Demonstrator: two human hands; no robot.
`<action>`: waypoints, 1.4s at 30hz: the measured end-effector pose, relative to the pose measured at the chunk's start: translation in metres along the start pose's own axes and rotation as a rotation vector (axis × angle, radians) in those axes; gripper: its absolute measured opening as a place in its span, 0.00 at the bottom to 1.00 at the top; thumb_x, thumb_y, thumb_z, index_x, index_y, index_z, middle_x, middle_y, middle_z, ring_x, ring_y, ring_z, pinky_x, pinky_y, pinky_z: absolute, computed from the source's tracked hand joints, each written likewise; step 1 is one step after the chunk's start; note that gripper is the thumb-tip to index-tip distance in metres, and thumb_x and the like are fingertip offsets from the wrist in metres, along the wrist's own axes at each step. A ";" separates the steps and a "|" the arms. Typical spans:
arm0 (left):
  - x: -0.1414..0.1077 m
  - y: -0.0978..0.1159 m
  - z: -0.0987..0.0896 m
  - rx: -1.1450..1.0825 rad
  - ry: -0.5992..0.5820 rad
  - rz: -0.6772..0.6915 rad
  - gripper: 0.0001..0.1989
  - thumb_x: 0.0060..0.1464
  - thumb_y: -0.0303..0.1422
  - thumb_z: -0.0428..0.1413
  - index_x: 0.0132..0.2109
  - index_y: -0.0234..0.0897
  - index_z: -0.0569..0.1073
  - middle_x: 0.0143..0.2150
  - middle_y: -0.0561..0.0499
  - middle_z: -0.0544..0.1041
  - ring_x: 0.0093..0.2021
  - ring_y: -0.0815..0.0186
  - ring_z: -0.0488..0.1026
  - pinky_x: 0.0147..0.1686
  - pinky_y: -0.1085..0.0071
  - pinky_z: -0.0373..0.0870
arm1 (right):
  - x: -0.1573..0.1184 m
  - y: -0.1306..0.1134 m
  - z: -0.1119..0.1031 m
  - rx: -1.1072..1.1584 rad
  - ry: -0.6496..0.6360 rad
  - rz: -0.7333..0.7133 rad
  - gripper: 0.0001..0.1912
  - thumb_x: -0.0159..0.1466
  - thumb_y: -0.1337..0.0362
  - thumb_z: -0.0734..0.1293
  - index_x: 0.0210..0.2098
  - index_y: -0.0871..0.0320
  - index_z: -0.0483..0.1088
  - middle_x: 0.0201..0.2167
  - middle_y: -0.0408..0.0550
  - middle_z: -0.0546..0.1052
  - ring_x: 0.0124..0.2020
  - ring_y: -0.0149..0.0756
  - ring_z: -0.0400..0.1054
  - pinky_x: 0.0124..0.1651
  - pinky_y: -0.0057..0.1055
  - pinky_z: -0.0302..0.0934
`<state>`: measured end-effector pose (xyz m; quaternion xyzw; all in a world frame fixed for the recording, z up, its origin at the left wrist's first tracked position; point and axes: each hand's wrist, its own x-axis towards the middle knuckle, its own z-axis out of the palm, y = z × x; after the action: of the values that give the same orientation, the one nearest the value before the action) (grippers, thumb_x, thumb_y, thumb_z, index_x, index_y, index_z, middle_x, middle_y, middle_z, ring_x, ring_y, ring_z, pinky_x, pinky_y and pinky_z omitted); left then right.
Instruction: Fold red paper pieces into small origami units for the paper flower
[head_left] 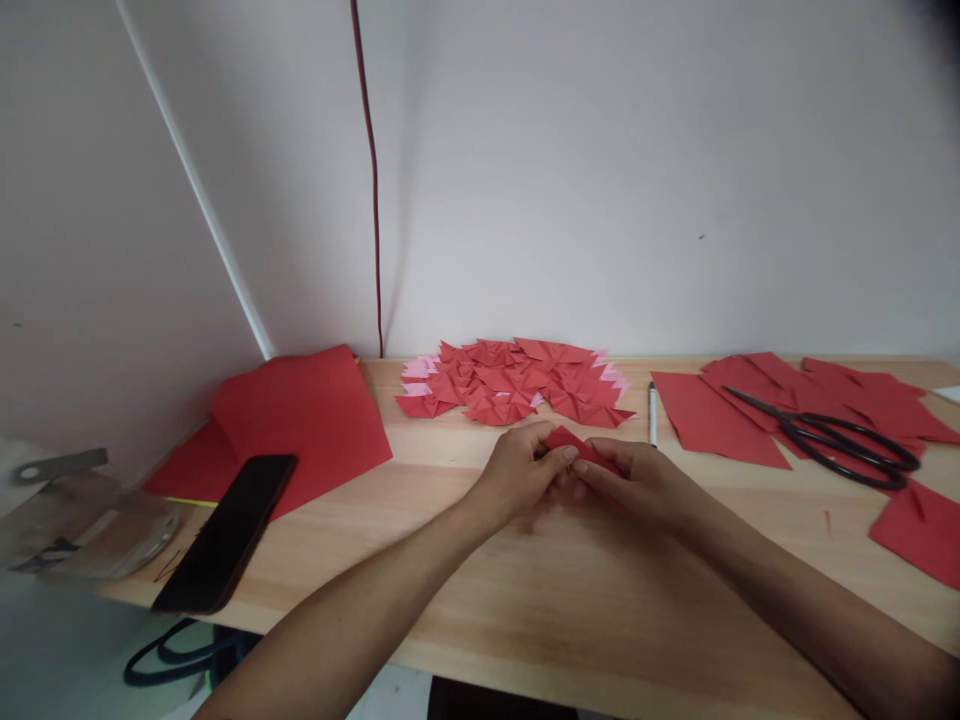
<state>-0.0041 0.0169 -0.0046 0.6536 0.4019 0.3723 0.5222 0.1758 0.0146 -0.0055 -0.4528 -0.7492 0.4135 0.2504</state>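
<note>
A small piece of red paper (568,438) is held between my two hands above the middle of the table. My left hand (526,462) pinches its left side with the thumb on top. On the other side, my right hand (628,474) grips the paper between thumb and fingers. Part of the sheet is hidden behind my fingers, so its full shape does not show. Just beyond my hands lies a pile of folded red and pink paper pieces (510,380), close to the wall.
Large red sheets (315,425) and a black phone (229,530) lie on the left. A white pen (652,415), cut red papers (720,420) and black-handled scissors (847,440) are on the right. A clear plastic bag (112,530) sits at the table's left end.
</note>
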 end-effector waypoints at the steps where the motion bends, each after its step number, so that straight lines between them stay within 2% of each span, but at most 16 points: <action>1: 0.000 0.000 0.000 0.011 -0.004 0.012 0.10 0.56 0.37 0.52 0.31 0.34 0.66 0.22 0.55 0.67 0.21 0.73 0.64 0.24 0.76 0.59 | 0.000 0.000 -0.001 0.005 -0.016 -0.017 0.17 0.65 0.52 0.58 0.29 0.56 0.69 0.29 0.46 0.75 0.30 0.35 0.67 0.32 0.31 0.60; 3: -0.001 0.001 0.000 0.026 -0.012 0.008 0.10 0.55 0.37 0.53 0.30 0.35 0.66 0.22 0.55 0.67 0.21 0.73 0.64 0.23 0.76 0.59 | 0.001 -0.001 -0.002 -0.011 0.010 -0.047 0.17 0.65 0.51 0.57 0.31 0.56 0.68 0.28 0.45 0.74 0.29 0.35 0.66 0.31 0.30 0.59; 7: -0.005 0.003 0.004 0.041 -0.108 -0.133 0.11 0.52 0.37 0.54 0.27 0.35 0.64 0.20 0.55 0.67 0.19 0.72 0.64 0.22 0.75 0.58 | 0.000 -0.003 -0.004 -0.105 0.186 -0.069 0.15 0.65 0.52 0.57 0.29 0.55 0.62 0.25 0.42 0.68 0.26 0.32 0.61 0.29 0.29 0.56; 9: -0.005 0.002 0.006 0.062 -0.142 -0.169 0.10 0.51 0.36 0.54 0.27 0.35 0.65 0.20 0.55 0.69 0.20 0.71 0.65 0.23 0.75 0.59 | 0.000 -0.003 -0.004 -0.109 0.209 -0.080 0.14 0.65 0.54 0.57 0.27 0.55 0.61 0.24 0.42 0.67 0.26 0.32 0.61 0.28 0.28 0.56; 11: -0.004 0.001 0.006 0.117 -0.110 -0.132 0.10 0.50 0.36 0.55 0.26 0.35 0.66 0.21 0.55 0.68 0.22 0.71 0.65 0.24 0.74 0.59 | 0.000 -0.003 -0.005 -0.098 0.223 -0.076 0.14 0.64 0.55 0.57 0.26 0.55 0.61 0.23 0.42 0.66 0.26 0.32 0.60 0.28 0.28 0.56; 14: 0.000 -0.001 0.002 0.216 0.011 0.006 0.11 0.50 0.35 0.55 0.25 0.34 0.66 0.22 0.55 0.65 0.24 0.72 0.62 0.26 0.74 0.57 | 0.002 0.001 -0.007 -0.095 0.246 -0.039 0.14 0.63 0.54 0.58 0.25 0.55 0.60 0.21 0.41 0.64 0.24 0.31 0.58 0.27 0.28 0.54; 17: 0.002 0.000 -0.002 0.229 0.065 0.102 0.10 0.53 0.34 0.53 0.26 0.34 0.68 0.25 0.55 0.65 0.26 0.71 0.61 0.28 0.74 0.57 | 0.003 0.005 -0.008 -0.099 0.192 -0.024 0.13 0.63 0.55 0.59 0.26 0.55 0.62 0.22 0.40 0.65 0.25 0.31 0.58 0.28 0.28 0.53; 21: 0.002 0.001 -0.003 0.238 0.030 0.112 0.10 0.55 0.34 0.52 0.29 0.33 0.71 0.27 0.53 0.68 0.29 0.70 0.63 0.30 0.74 0.58 | 0.001 0.005 -0.007 -0.139 0.114 -0.052 0.11 0.63 0.57 0.59 0.28 0.55 0.63 0.23 0.40 0.65 0.25 0.31 0.58 0.27 0.27 0.52; 26: 0.001 0.000 -0.003 0.199 -0.016 0.034 0.11 0.52 0.37 0.54 0.27 0.34 0.69 0.23 0.55 0.65 0.25 0.72 0.60 0.26 0.75 0.55 | -0.002 -0.001 -0.005 -0.153 0.109 -0.098 0.12 0.64 0.57 0.57 0.28 0.56 0.63 0.23 0.41 0.65 0.26 0.31 0.57 0.28 0.28 0.53; 33: -0.004 0.000 0.000 0.061 -0.113 -0.104 0.10 0.48 0.36 0.57 0.25 0.33 0.70 0.22 0.54 0.71 0.23 0.72 0.66 0.24 0.76 0.59 | -0.006 -0.004 0.000 -0.235 0.083 -0.107 0.17 0.67 0.55 0.55 0.24 0.56 0.55 0.20 0.39 0.60 0.23 0.29 0.54 0.25 0.28 0.48; 37: -0.007 0.006 0.000 -0.020 -0.189 -0.173 0.10 0.48 0.36 0.57 0.28 0.32 0.72 0.25 0.50 0.76 0.24 0.69 0.71 0.26 0.74 0.64 | -0.006 -0.006 0.003 -0.241 0.081 -0.111 0.19 0.67 0.54 0.54 0.23 0.55 0.52 0.20 0.39 0.59 0.23 0.29 0.54 0.25 0.28 0.48; 42: -0.007 0.012 -0.003 -0.076 -0.217 -0.181 0.13 0.49 0.40 0.57 0.27 0.32 0.71 0.25 0.48 0.77 0.25 0.67 0.73 0.27 0.73 0.67 | -0.006 -0.005 0.004 -0.211 0.108 -0.094 0.18 0.67 0.55 0.53 0.23 0.55 0.52 0.20 0.39 0.59 0.23 0.30 0.55 0.25 0.27 0.49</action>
<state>-0.0085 0.0099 0.0070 0.6310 0.3862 0.2658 0.6181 0.1734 0.0066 -0.0033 -0.4625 -0.7944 0.2951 0.2605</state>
